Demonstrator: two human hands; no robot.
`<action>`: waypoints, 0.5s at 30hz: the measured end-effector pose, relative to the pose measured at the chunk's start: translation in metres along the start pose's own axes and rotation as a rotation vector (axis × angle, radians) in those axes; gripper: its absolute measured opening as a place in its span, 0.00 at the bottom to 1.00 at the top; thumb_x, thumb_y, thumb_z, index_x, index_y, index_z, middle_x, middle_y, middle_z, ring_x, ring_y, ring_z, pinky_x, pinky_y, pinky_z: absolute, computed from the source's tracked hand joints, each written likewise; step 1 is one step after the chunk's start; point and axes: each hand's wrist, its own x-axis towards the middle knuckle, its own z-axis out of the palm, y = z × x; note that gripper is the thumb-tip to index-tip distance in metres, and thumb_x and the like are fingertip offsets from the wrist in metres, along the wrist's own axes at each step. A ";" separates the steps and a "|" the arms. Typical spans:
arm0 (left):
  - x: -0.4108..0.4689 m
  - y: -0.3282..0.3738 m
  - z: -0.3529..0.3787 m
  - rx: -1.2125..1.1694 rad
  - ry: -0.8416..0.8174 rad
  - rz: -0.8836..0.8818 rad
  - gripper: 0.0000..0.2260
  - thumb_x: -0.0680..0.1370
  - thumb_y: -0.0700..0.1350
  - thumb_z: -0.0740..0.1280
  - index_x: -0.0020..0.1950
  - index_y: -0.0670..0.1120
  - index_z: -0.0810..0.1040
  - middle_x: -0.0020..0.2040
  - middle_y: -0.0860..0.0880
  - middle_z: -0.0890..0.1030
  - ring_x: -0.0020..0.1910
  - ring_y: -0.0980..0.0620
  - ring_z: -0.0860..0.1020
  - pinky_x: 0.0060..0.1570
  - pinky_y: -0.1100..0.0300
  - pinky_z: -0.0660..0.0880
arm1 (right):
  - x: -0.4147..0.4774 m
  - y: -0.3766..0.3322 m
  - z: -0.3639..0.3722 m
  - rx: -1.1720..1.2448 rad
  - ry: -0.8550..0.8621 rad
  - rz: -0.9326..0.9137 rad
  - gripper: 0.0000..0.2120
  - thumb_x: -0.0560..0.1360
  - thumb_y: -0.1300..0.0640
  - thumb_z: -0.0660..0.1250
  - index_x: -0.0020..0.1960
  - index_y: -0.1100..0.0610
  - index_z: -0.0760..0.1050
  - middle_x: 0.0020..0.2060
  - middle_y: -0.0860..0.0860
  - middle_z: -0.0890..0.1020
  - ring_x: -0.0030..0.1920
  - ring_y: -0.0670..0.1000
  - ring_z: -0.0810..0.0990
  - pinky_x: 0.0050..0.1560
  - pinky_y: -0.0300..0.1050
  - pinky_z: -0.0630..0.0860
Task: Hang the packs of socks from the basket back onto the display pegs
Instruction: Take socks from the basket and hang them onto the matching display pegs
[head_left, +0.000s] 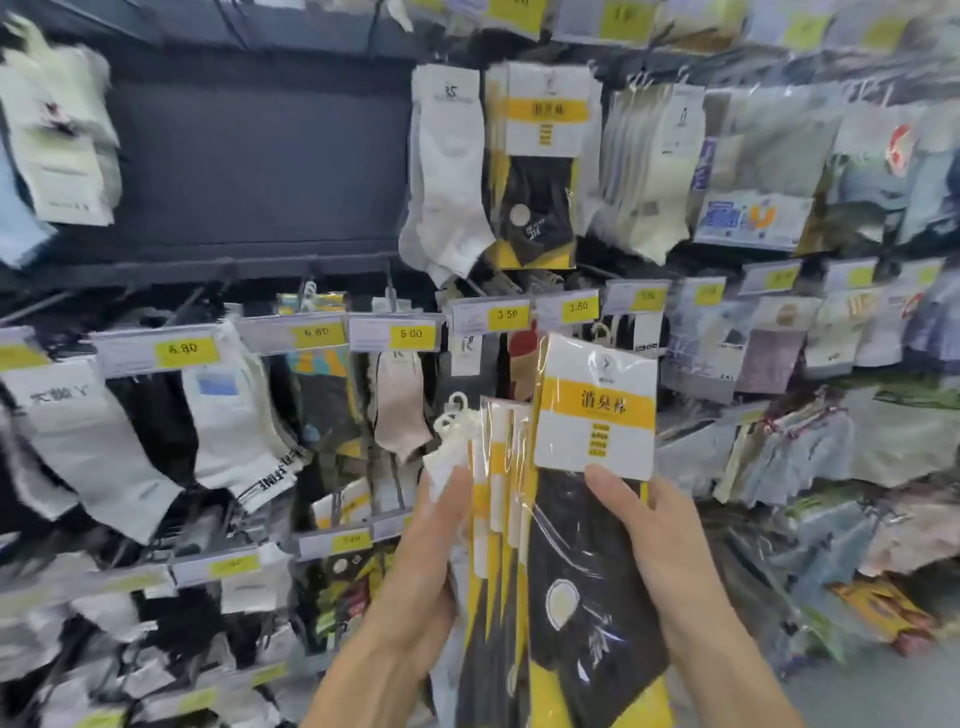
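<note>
My right hand (670, 551) grips one pack of black socks (592, 415) with a white and yellow card, its face turned toward me. My left hand (421, 582) holds a bundle of several more packs (501, 499) edge-on, with white plastic hooks (457, 415) at their top. Both hands are raised in front of the sock display. A matching yellow-and-black pack (540, 161) hangs on a peg in the upper row, next to white socks (449, 171). No basket shows in the frame.
Rows of hanging socks fill the display, with yellow price tags (410, 333) along each rail. A dark bare back panel (249, 166) spans the upper left. Packed goods crowd the right side (831, 441). A strip of grey floor shows at the lower right.
</note>
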 end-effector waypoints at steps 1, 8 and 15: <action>0.001 0.005 -0.006 0.039 0.005 0.050 0.38 0.60 0.66 0.79 0.68 0.57 0.76 0.59 0.50 0.85 0.57 0.49 0.84 0.50 0.54 0.82 | 0.004 -0.003 0.010 0.007 0.006 -0.017 0.21 0.64 0.39 0.73 0.56 0.42 0.81 0.51 0.44 0.86 0.51 0.46 0.85 0.50 0.44 0.78; 0.014 0.041 -0.035 -0.005 0.036 0.202 0.45 0.58 0.51 0.82 0.73 0.60 0.67 0.59 0.49 0.85 0.57 0.46 0.84 0.55 0.46 0.81 | 0.030 -0.030 0.063 -0.114 0.031 -0.183 0.22 0.63 0.33 0.72 0.55 0.38 0.77 0.52 0.38 0.84 0.52 0.39 0.82 0.54 0.48 0.77; 0.035 0.077 -0.039 -0.010 0.047 0.289 0.47 0.58 0.50 0.83 0.73 0.63 0.65 0.59 0.48 0.85 0.57 0.44 0.84 0.62 0.39 0.76 | 0.059 -0.054 0.078 -0.048 0.105 -0.283 0.27 0.61 0.37 0.78 0.57 0.41 0.74 0.51 0.38 0.84 0.53 0.39 0.82 0.58 0.50 0.78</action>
